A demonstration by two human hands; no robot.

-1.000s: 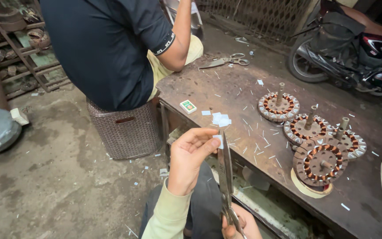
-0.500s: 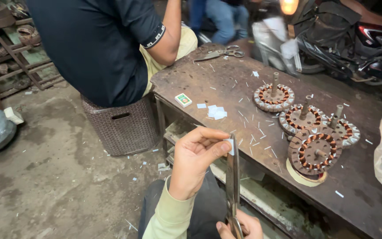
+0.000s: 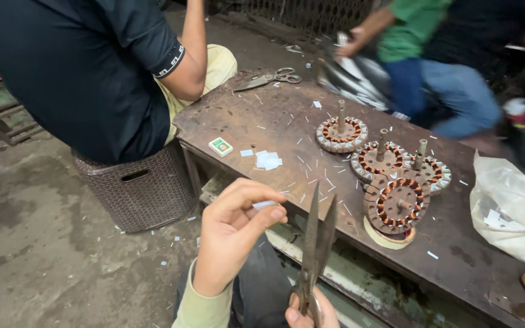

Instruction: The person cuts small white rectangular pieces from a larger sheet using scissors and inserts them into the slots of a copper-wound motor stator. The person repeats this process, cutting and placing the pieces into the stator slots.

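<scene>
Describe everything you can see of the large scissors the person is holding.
The large scissors are long, dark, worn-looking metal shears. They stand nearly upright, blades pointing up and slightly parted, tips in front of the bench edge. The right hand grips the handles at the bottom of the picture, hiding most of them. The left hand, pinching a small pale slip, is close beside the blades without touching them.

Stained concrete floor (image 3: 44, 255) littered with paper scraps, worn brown metal workbench (image 3: 262, 121), woven wicker stool (image 3: 138, 188), metal mesh fence (image 3: 311, 12) behind, dim light
</scene>
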